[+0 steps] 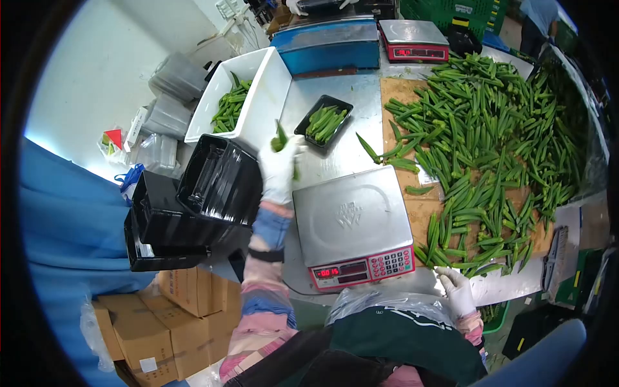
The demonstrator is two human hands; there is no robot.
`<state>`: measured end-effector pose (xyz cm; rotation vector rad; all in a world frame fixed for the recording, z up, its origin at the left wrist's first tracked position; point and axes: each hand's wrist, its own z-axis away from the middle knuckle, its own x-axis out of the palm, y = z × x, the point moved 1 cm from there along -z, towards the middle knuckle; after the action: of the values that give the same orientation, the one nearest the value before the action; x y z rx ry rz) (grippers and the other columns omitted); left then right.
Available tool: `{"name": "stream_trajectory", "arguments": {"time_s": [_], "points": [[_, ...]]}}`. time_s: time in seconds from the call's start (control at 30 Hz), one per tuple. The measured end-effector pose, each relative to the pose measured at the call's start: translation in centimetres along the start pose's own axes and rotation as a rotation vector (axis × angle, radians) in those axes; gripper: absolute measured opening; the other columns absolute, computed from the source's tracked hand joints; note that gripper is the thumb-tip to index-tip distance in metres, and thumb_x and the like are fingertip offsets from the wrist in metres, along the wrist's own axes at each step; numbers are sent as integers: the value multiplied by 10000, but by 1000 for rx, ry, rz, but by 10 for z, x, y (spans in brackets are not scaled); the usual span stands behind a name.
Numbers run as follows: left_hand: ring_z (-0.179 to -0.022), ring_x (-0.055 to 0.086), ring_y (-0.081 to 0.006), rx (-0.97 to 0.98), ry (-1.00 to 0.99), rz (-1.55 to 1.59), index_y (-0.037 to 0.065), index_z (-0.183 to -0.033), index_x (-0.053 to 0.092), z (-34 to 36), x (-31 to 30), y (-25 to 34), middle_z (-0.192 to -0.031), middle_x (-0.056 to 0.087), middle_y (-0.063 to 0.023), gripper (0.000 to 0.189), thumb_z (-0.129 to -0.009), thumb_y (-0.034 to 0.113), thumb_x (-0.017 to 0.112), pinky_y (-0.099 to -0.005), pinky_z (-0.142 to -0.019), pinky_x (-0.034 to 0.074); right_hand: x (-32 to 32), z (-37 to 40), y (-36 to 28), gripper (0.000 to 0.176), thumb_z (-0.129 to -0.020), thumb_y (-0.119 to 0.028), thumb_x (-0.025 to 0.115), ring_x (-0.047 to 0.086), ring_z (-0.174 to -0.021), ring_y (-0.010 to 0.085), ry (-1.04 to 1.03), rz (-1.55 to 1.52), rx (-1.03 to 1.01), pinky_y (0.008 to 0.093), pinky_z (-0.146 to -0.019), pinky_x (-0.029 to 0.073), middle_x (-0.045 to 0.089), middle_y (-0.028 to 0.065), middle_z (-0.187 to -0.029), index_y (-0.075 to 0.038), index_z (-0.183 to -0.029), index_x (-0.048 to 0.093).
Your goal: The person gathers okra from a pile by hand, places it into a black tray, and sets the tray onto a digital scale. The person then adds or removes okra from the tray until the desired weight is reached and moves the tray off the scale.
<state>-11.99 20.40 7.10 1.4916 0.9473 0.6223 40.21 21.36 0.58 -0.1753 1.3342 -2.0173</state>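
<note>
My left hand, in a white glove, is closed around a few green okra pods between the white bin and the scale. A black tray holding okra lies just to its right. My right hand, also gloved, rests near the front table edge below the okra pile; its fingers are curled, and what they hold, if anything, is too small to tell. Between my hands stands a red scale with a bare metal plate and a lit display.
The white bin at upper left contains okra. Stacked black trays stand left of my arm, with cardboard boxes below. A second scale and a blue box stand at the back. Part of another person shows at upper right.
</note>
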Motion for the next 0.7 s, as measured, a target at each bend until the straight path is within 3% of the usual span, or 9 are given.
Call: {"name": "stream_trajectory", "arguments": {"time_s": [0.03,0.1,0.17,0.23,0.3,0.37,0.4,0.53,0.7], "points": [[-720,691,-182,196,23,-238,1,-1019,680,6,-26,15,-848,701,-76,202,-900,151,744,-306,-658,546,0,-2,6,291,-977,-131,625,629,-1090,175,-10,-1,23,295,-936,489,697,124,-1200,14,-1225,671],[-753,699,-279,550,288,-983,58,-1040,687,42,-60,92,-851,709,-139,235,-882,224,739,-374,-685,542,1,-6,6,307,-978,-139,624,621,-1145,186,-54,40,-53,308,-982,474,694,133,-1218,15,-1242,659],[-794,683,-357,445,464,-1273,122,-1030,708,52,-99,114,-867,709,-158,192,-854,195,729,-440,-753,529,1,-3,0,316,-982,-143,618,625,-1146,193,-53,46,-26,311,-991,471,694,140,-1215,23,-1249,648],[-731,670,-340,326,389,-1322,106,-1037,716,57,-134,122,-817,704,-153,190,-859,171,718,-432,-729,518,1,0,3,320,-986,-153,615,628,-1153,212,-38,100,-165,318,-999,467,692,146,-1214,27,-1249,641],[-590,606,-224,275,63,-1128,63,-1027,717,35,-201,82,-727,681,-89,184,-875,166,711,-379,-597,485,0,4,6,326,-988,-167,616,629,-1154,239,-42,102,-138,322,-1006,464,690,157,-1207,29,-1248,638],[-536,515,-95,-84,-11,-936,25,-980,713,35,-208,89,-697,632,-5,171,-894,172,702,-296,-511,416,-2,7,23,346,-982,-188,632,630,-1135,233,-25,109,-173,325,-998,469,690,161,-1200,29,-1252,637],[-521,442,-37,-130,-5,-935,15,-947,710,43,-197,102,-706,601,41,154,-894,160,705,-251,-481,356,-4,12,23,312,-983,-141,612,600,-1215,244,-17,86,-133,347,-1060,434,672,167,-1264,26,-1244,651],[-675,517,-53,25,-155,-870,-7,-947,699,27,-209,93,-742,627,36,130,-872,99,706,-252,-608,416,-14,27,35,345,-976,-178,614,637,-1119,226,4,62,-57,326,-999,470,701,153,-1182,28,-1251,642],[-678,527,-49,37,-157,-808,34,-910,692,22,-225,87,-777,636,48,70,-853,61,722,-243,-625,434,-16,35,65,312,-979,-157,624,641,-1091,199,68,-22,-4,316,-992,470,710,139,-1160,17,-1235,656]]}}
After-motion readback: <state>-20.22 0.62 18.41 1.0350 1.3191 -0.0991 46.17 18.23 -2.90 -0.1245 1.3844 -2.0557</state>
